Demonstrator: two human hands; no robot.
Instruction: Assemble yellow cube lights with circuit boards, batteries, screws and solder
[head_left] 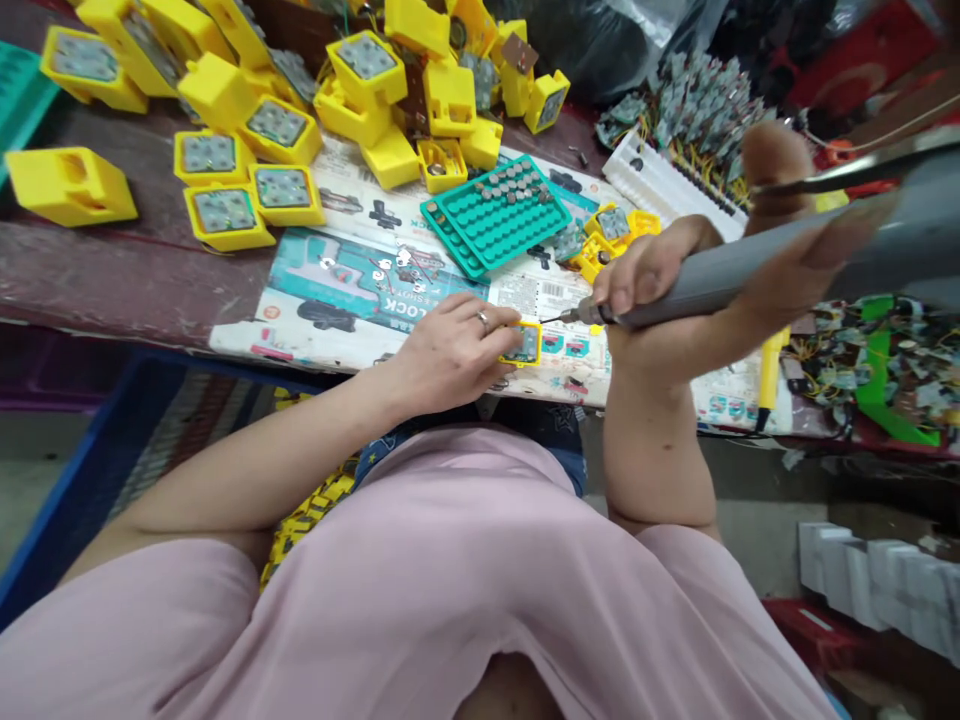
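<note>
My left hand (457,350) grips a small yellow plastic housing (531,343) with a grey plate inside, low over the printed cardboard at the table's front edge. In my right hand (675,290) is a grey electric screwdriver (705,275), lying on its side with its bit pointing left. The bit's tip is at the upper right corner of the housing; whether it touches a screw is too small to tell. Just behind sits a green tray (517,225) with small round metal pieces in some of its pockets. Loose small parts (409,262) are scattered on the cardboard left of it.
Yellow housings (225,210) with grey plates are heaped at the back left and middle. Open yellow shells (600,245) lie near the screwdriver. A white foam tray (667,180) and wired circuit boards (697,110) occupy the back right. Below left stands a blue crate (97,470).
</note>
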